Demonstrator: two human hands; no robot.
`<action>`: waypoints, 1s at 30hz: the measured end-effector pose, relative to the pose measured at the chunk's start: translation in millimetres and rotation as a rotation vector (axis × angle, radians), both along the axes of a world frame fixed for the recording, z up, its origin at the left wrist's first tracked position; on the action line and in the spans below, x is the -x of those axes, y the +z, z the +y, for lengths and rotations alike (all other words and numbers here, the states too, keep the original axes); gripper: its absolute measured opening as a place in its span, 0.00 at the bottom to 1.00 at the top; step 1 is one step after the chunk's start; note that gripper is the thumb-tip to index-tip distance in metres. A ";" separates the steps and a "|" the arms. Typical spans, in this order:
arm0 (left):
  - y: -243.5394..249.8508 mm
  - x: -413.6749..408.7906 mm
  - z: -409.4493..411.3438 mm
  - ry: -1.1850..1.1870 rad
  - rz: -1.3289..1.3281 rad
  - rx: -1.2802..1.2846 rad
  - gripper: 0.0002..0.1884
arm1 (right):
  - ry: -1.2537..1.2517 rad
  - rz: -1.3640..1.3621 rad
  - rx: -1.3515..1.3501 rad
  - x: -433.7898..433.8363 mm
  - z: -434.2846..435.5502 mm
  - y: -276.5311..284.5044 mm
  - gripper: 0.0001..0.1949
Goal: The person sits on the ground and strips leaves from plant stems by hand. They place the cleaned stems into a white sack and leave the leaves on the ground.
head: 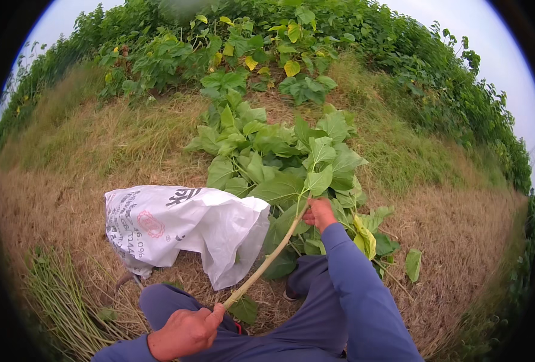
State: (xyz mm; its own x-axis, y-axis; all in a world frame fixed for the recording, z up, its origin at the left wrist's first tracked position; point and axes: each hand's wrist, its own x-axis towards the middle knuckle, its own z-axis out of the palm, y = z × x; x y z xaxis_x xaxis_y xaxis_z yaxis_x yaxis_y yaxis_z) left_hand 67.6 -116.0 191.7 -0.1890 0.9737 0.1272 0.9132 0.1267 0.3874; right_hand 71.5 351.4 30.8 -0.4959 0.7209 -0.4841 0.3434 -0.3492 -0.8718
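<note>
A long pale branch [272, 258] slants up and away from my lap, its far end still bearing green leaves. My left hand [188, 332] grips the thick lower end of it. Farther up, my right hand [320, 212] is closed at the stem just below the leaves; whether it holds the stem or leaf stalks is partly hidden. Beyond lies a heap of cut leafy branches [281, 149]. To the left, a white woven plastic sack [172, 226] with printed writing lies on its side, its mouth facing the heap.
Thin stripped stems [64, 303] lie piled at the lower left. A curved dark object [125, 279] shows beside the sack. Dry grass [452, 235] covers the ground, and tall leafy bushes [159, 63] stand beyond. A loose leaf [413, 264] lies right.
</note>
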 end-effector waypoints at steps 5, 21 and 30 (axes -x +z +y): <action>-1.5 -10.4 -20.9 -0.008 0.108 0.057 0.20 | 0.069 -0.113 -0.223 -6.8 -7.7 -12.7 0.14; -33.1 -26.1 -46.7 -0.011 -0.058 0.282 0.19 | 0.244 0.239 0.137 7.0 -57.0 -9.2 0.10; -60.9 14.8 36.2 0.121 -0.373 0.028 0.16 | 0.253 0.211 -0.017 14.5 -71.9 -18.2 0.09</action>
State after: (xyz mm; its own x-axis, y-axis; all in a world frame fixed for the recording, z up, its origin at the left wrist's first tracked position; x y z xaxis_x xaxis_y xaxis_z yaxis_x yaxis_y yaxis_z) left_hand 52.8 -79.8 130.8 -0.3307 0.9437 0.0021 0.6880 0.2395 0.6851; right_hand 57.0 279.4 12.6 -0.7484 0.5696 -0.3400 0.2280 -0.2604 -0.9382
